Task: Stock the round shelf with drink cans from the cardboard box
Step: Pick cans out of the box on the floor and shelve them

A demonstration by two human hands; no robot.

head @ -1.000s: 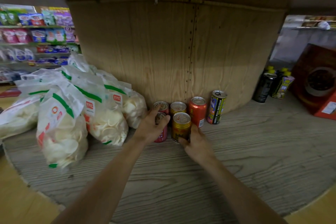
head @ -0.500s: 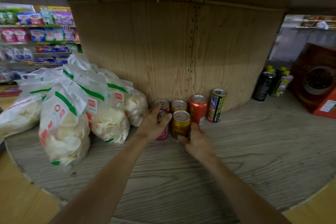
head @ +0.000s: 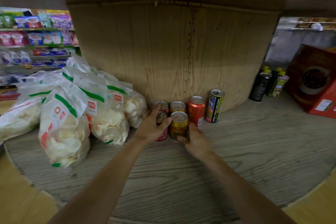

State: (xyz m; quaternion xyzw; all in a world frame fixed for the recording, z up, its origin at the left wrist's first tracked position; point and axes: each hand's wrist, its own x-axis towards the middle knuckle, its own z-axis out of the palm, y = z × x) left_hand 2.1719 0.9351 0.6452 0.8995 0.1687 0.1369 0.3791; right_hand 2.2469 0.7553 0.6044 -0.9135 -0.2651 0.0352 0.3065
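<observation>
Gold can (head: pixel 179 127) in right hand (head: pixel 198 142), red can (head: pixel 162 135) in left hand (head: pixel 152 127)

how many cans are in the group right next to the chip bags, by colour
red cans: 2, the front one gripped by the left hand
gold cans: 2, the front one held by the right hand
orange can: 1
yellow-and-black can: 1
total: 6
</observation>
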